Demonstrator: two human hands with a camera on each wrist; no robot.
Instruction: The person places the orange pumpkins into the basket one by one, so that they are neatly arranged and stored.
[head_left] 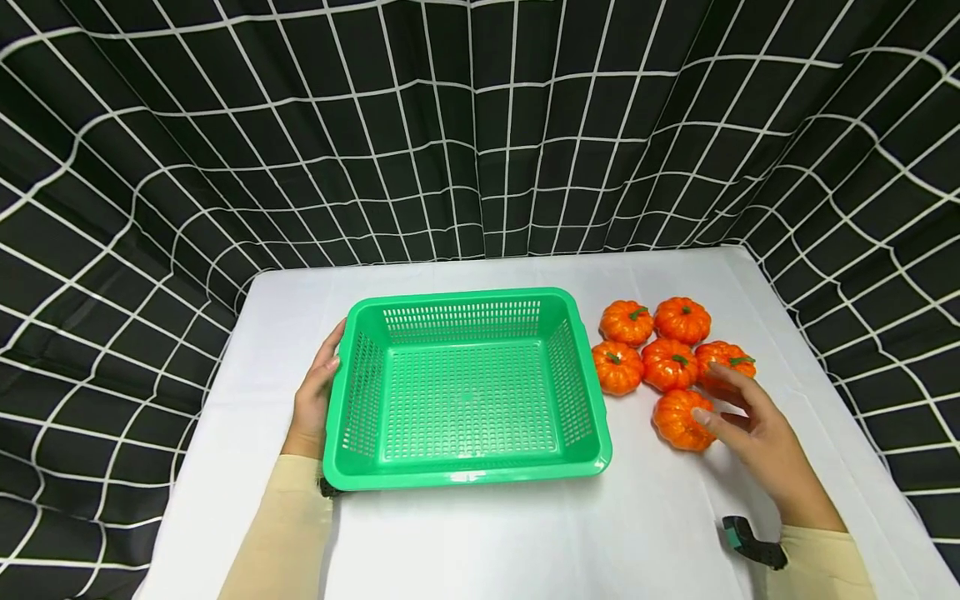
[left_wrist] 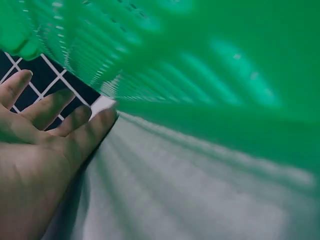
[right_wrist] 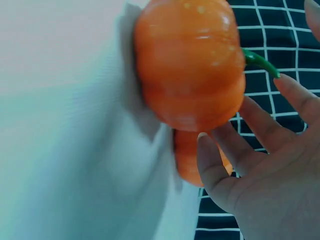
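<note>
A green plastic basket (head_left: 465, 478) with slotted walls stands on the white table. My left hand (head_left: 318, 400) lies along its left side; in the left wrist view the fingers (left_wrist: 47, 107) are extended beside the green wall. Several small orange pumpkins with green stems sit clustered right of the basket. Over the nearest pumpkin (head_left: 678, 421) my right hand (head_left: 761, 437) hovers, thumb and fingers spread. The right wrist view has a large pumpkin (right_wrist: 190, 65) close by, one fingertip at its green stem; contact is unclear. Another pumpkin (right_wrist: 186, 157) shows partly behind the fingers.
A white cloth (head_left: 465, 542) covers the table. Black curtains (head_left: 495, 125) with a white grid hang behind and on both sides. The back pumpkins (head_left: 682, 321) stand near the basket's right rim, close together.
</note>
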